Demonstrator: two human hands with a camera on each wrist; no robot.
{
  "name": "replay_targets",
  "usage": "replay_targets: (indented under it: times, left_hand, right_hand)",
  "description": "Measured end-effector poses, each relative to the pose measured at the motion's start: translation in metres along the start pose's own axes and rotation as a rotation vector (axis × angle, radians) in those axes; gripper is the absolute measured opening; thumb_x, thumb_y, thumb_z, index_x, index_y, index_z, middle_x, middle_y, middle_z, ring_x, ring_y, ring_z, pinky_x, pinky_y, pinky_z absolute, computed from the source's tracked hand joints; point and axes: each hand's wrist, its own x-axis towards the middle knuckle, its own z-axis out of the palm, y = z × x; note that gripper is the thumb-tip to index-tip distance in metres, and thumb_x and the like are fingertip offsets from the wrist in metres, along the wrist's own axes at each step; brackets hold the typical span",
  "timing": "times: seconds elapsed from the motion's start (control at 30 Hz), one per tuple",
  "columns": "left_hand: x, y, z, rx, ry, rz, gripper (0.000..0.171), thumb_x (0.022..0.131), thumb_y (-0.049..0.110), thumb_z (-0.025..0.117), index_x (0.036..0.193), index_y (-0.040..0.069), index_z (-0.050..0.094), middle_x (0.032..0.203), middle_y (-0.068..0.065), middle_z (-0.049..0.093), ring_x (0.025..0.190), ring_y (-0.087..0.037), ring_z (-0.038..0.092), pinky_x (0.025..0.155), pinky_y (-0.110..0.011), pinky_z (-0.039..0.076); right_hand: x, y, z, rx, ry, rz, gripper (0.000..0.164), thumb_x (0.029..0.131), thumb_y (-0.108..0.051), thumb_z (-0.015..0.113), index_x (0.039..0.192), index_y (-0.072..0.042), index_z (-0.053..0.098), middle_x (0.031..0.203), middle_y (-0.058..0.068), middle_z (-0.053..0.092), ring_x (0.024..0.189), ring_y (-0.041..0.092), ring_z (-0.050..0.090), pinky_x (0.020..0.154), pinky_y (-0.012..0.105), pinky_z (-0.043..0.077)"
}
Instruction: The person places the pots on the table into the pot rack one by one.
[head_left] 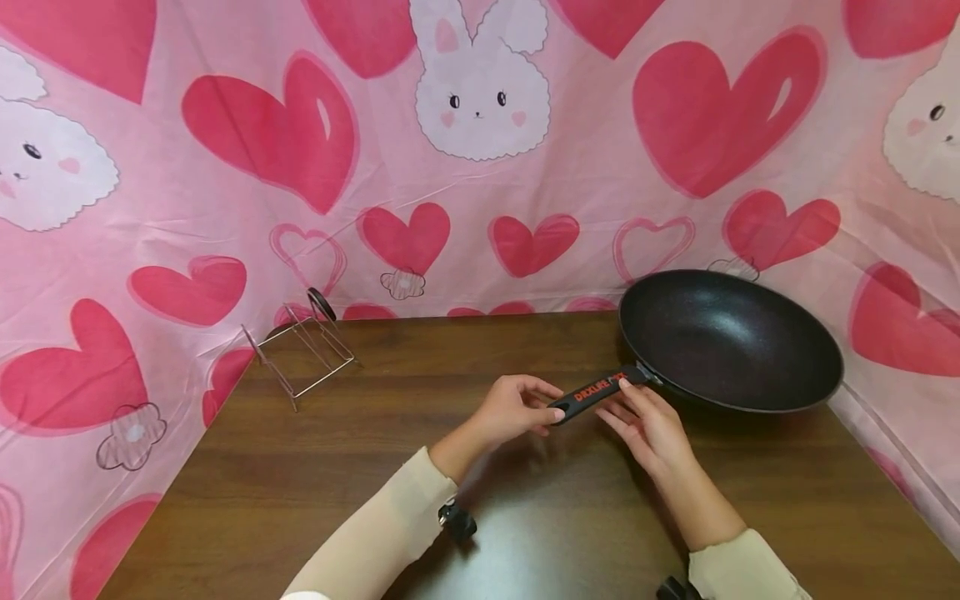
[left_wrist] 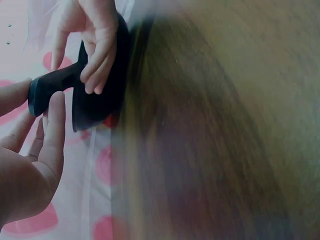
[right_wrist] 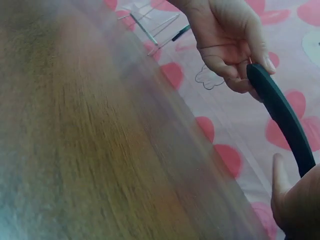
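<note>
A black wok [head_left: 731,342] is at the right of the table in the head view, its long handle [head_left: 592,393] with red lettering pointing left toward me. My left hand [head_left: 512,408] pinches the handle's free end, thumb above and fingers beneath, as the left wrist view also shows. Close to where the handle joins the bowl, my right hand [head_left: 651,429] touches it with loosely straight fingers. In the left wrist view, the right fingers [left_wrist: 102,65] hang beside the handle. The right thumb [right_wrist: 279,172] stands apart from it in the right wrist view. Whether the wok's base touches the table is hidden.
A wire rack [head_left: 307,354] with a black round piece stands at the back left of the brown wooden table [head_left: 360,492]. Behind the table hangs a pink cloth [head_left: 480,183] with hearts and rabbits, close to the wok's far rim.
</note>
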Motion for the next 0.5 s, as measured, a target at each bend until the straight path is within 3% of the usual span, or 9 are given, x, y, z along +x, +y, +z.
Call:
replay_targets:
  times: [0.23,0.33,0.5]
  left_hand:
    - [0.001,-0.004,0.003,-0.012,-0.003,0.018,0.038,0.08,-0.008,0.075,0.116,-0.005,0.066,0.1,-0.009,0.066,0.071,-0.015,0.064,0.057,-0.037,0.059]
    - [0.0,-0.005,0.006,-0.009,-0.032,-0.007,0.04,0.079,-0.009,0.075,0.119,-0.004,0.065,0.101,-0.009,0.066,0.071,-0.015,0.063,0.056,-0.036,0.058]
    - [-0.003,-0.011,0.012,-0.06,-0.117,-0.075,0.044,0.08,-0.013,0.071,0.122,-0.004,0.063,0.103,-0.009,0.063,0.071,-0.017,0.063,0.057,-0.035,0.058]
  right_hand:
    - [0.005,0.002,-0.004,0.075,-0.008,-0.013,0.013,0.098,-0.003,0.055,0.1,-0.01,0.066,0.091,0.003,0.069,0.085,0.017,0.068,0.08,0.036,0.057]
    - [0.004,0.002,-0.005,0.048,-0.004,-0.014,0.019,0.096,0.002,0.056,0.111,-0.009,0.06,0.093,0.003,0.069,0.087,0.016,0.068,0.081,0.035,0.057]
    - [0.0,0.004,-0.007,-0.003,0.014,-0.001,0.045,0.095,0.008,0.054,0.134,-0.006,0.038,0.096,0.004,0.068,0.089,0.015,0.067,0.081,0.035,0.057]
